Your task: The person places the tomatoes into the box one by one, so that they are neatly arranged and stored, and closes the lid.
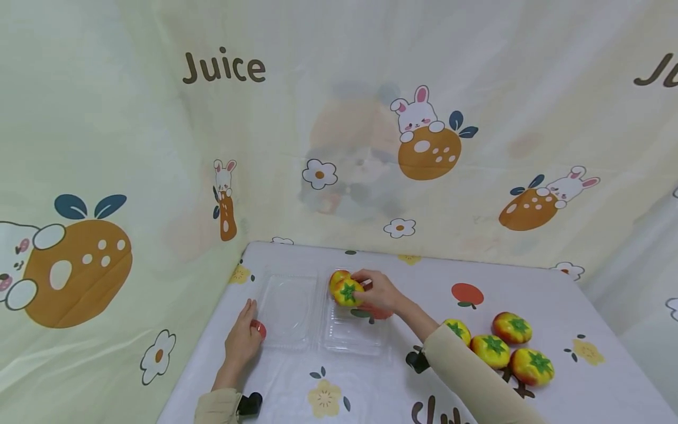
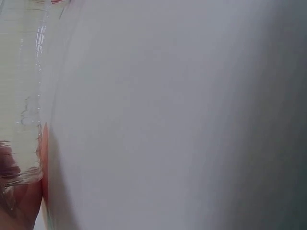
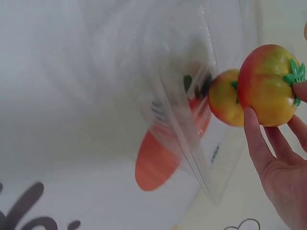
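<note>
– What could go wrong with the fruit (image 1: pixel 348 292) held in the right hand (image 1: pixel 378 288)?
– It's at the far end of the clear box (image 1: pixel 355 343), close to a second fruit (image 1: pixel 338 276); a careless release could bump that one; round sides might let either roll.
– And the left hand (image 1: pixel 242 340)?
– Beside the lid (image 1: pixel 288 312); whether it pinches the edge, I can't tell.
– Contents?
– The second fruit appears boxed; four more fruits (image 1: pixel 489 351) sit rightward.

Right fingers (image 3: pixel 258 143) curled, gripping; left fingers (image 1: pixel 247 313) extended straight
</note>
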`<act>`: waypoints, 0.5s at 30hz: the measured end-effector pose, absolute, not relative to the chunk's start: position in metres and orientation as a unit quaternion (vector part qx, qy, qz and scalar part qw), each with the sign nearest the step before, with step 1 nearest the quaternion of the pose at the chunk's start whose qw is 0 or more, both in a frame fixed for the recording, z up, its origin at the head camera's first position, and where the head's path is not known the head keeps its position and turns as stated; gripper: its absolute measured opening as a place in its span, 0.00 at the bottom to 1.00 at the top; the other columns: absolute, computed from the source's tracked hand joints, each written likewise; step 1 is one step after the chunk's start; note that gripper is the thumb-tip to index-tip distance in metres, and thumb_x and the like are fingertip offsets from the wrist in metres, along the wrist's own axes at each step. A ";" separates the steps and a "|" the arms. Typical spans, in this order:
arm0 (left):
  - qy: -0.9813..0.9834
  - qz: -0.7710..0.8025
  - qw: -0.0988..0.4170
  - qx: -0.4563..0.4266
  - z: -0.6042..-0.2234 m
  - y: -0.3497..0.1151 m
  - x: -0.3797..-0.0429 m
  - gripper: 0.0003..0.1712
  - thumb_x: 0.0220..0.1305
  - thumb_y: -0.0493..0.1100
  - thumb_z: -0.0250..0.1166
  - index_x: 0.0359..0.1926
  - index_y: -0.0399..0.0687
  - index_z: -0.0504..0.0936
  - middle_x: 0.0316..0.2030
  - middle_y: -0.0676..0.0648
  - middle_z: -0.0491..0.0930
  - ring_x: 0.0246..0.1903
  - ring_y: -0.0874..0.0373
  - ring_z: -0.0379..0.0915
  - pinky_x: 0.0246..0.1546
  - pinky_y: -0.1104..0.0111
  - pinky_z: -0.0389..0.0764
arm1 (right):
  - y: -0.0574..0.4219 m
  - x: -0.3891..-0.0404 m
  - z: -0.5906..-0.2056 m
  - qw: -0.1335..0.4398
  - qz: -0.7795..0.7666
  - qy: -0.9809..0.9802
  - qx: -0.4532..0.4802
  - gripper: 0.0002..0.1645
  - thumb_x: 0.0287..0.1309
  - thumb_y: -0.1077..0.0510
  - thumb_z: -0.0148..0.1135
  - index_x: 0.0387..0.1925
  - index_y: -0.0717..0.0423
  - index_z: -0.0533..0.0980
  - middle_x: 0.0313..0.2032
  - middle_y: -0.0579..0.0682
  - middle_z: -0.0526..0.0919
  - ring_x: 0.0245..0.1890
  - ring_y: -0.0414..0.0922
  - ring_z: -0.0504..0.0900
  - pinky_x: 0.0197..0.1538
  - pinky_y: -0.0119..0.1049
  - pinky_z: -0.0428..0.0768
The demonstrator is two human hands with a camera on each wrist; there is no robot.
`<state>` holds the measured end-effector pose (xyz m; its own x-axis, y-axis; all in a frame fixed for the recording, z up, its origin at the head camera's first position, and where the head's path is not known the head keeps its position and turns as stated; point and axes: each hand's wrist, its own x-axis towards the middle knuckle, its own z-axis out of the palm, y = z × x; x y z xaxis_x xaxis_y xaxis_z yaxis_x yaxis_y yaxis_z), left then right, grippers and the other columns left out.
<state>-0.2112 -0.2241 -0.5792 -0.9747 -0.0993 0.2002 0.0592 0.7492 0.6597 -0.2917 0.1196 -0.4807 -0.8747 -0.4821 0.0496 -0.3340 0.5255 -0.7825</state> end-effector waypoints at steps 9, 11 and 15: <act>-0.927 -0.355 0.121 0.007 -0.577 -0.223 -0.211 0.36 0.58 0.28 0.48 0.71 0.31 0.62 0.71 0.33 0.59 0.69 0.37 0.57 0.64 0.44 0.64 | 0.109 -0.285 -0.492 0.087 -0.428 0.871 -0.224 0.23 0.57 0.63 0.66 0.55 0.63 0.77 0.50 0.54 0.81 0.45 0.49 0.78 0.50 0.40 0.81; -0.926 -0.356 0.123 0.006 -0.576 -0.223 -0.210 0.35 0.58 0.28 0.48 0.70 0.30 0.62 0.71 0.33 0.60 0.69 0.37 0.57 0.64 0.44 0.64 | 0.106 -0.283 -0.494 0.082 -0.421 0.878 -0.212 0.23 0.56 0.62 0.66 0.54 0.61 0.78 0.49 0.54 0.80 0.45 0.49 0.78 0.50 0.41 0.81; -0.925 -0.357 0.126 0.004 -0.577 -0.223 -0.209 0.35 0.58 0.28 0.48 0.70 0.29 0.63 0.70 0.32 0.60 0.69 0.36 0.57 0.63 0.43 0.64 | 0.103 -0.279 -0.501 0.071 -0.407 0.890 -0.194 0.23 0.55 0.60 0.69 0.53 0.60 0.78 0.49 0.54 0.79 0.46 0.48 0.78 0.51 0.44 0.80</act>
